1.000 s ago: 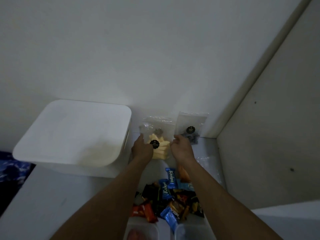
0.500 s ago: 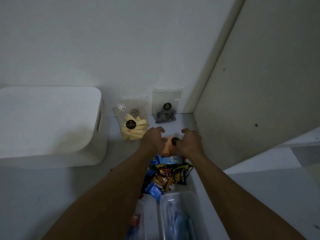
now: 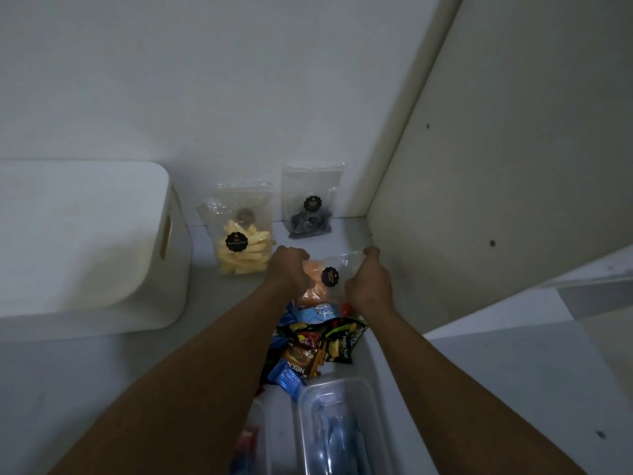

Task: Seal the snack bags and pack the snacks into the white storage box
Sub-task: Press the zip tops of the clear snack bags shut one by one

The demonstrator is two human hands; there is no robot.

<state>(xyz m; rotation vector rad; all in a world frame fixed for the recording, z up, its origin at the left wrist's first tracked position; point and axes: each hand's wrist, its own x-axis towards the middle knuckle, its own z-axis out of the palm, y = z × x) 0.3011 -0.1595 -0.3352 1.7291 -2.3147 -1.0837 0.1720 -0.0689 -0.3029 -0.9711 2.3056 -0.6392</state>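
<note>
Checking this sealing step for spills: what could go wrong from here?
1. The left hand and right hand grip the orange snack bag only at its top corners; an unevenly pressed seal might stay partly open.
2. The bag's lower end touches the pile of wrapped snacks, so lifting it could scatter them.

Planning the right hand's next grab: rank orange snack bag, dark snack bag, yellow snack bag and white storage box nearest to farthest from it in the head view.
1. orange snack bag, in the right hand's grip.
2. dark snack bag, standing farther back.
3. yellow snack bag, further left.
4. white storage box, far left.
</note>
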